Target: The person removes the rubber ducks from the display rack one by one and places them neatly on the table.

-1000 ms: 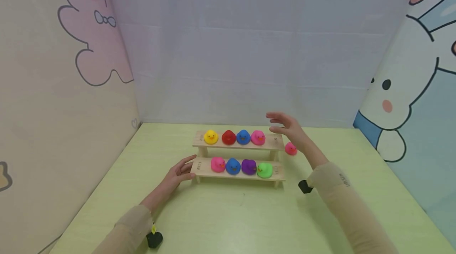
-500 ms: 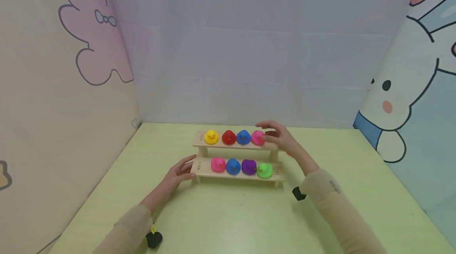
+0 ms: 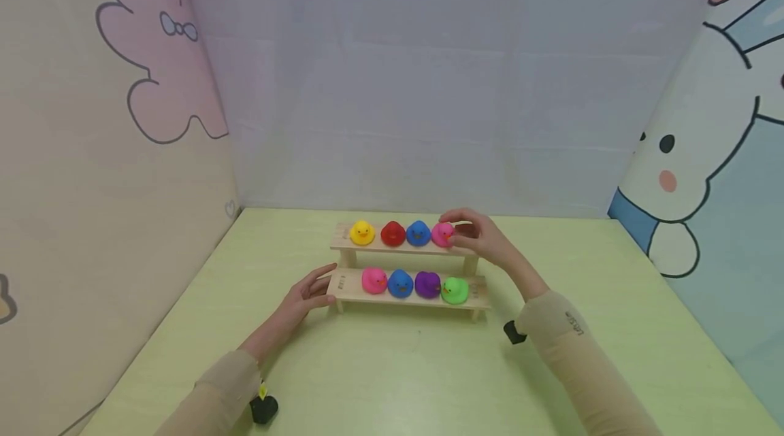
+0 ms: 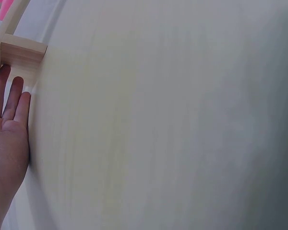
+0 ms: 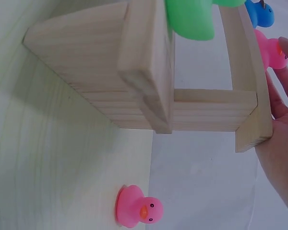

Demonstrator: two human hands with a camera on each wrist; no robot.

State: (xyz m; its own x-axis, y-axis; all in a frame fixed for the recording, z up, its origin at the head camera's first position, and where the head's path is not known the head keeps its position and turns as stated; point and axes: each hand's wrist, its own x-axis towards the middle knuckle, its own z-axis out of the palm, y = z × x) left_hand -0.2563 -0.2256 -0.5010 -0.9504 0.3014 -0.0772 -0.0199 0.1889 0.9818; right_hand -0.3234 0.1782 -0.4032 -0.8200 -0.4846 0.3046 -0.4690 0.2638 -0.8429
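Note:
A two-tier wooden stand (image 3: 367,247) holds rubber ducks on both steps. At the right of the upper step, my right hand (image 3: 480,237) pinches a pink rubber duck (image 3: 442,235), thumb in front and fingers behind. The duck sits at the step, beside a blue duck (image 3: 418,233); a red duck (image 3: 393,234) and a yellow duck (image 3: 362,232) are farther left. My left hand (image 3: 309,292) grips the left end of the lower step, thumb at its front corner; in the left wrist view its other fingers (image 4: 13,96) stretch along the stand's end.
On the lower step sit a pink duck (image 3: 374,281), a blue one (image 3: 401,283), a purple one (image 3: 427,284) and a green one (image 3: 455,290). Another pink duck (image 5: 134,206) rests on the table right of the stand, hidden in the head view. A pale curtain (image 3: 380,116) hangs behind.
My right hand has come left and down from the air beside the upper step onto its pink duck, covering the loose duck on the table. The left hand has stayed at the stand.

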